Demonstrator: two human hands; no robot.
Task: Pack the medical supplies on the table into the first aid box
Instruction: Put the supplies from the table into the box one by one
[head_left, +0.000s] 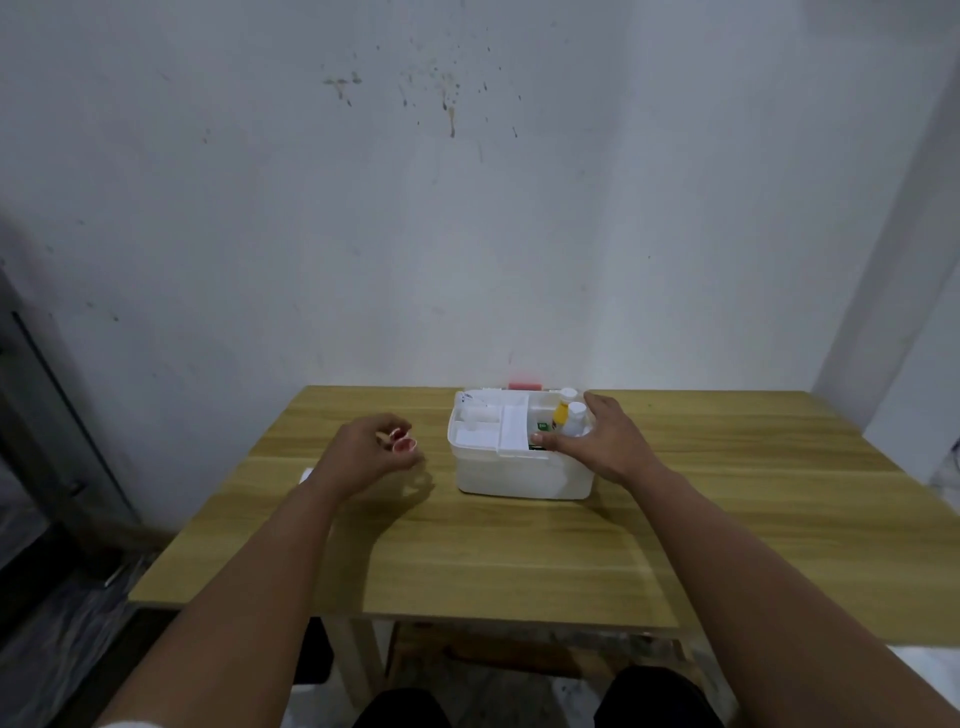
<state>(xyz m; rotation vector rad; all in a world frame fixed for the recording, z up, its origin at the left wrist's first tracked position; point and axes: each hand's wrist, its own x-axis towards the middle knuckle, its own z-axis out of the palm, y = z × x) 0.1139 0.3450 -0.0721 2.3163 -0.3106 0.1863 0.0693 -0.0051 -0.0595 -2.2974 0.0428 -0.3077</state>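
The white first aid box (519, 475) stands open on the far middle of the wooden table (519, 561). Its left tray holds white gauze rolls (478, 415) and flat white packets. A yellow bottle (561, 414) and a white bottle (575, 420) stand upright in the right compartment. My right hand (608, 441) lies over that compartment with its fingers spread, thumb on the front rim, palm beside the bottles. Left of the box, my left hand (363, 454) hovers with its fingers curled around small red-and-white round pieces (402, 439).
A small white object (305, 474) peeks out from under my left wrist on the table. Something red (524, 386) shows just behind the box against the stained wall. A dark frame stands left of the table, whose front edge is close to my knees.
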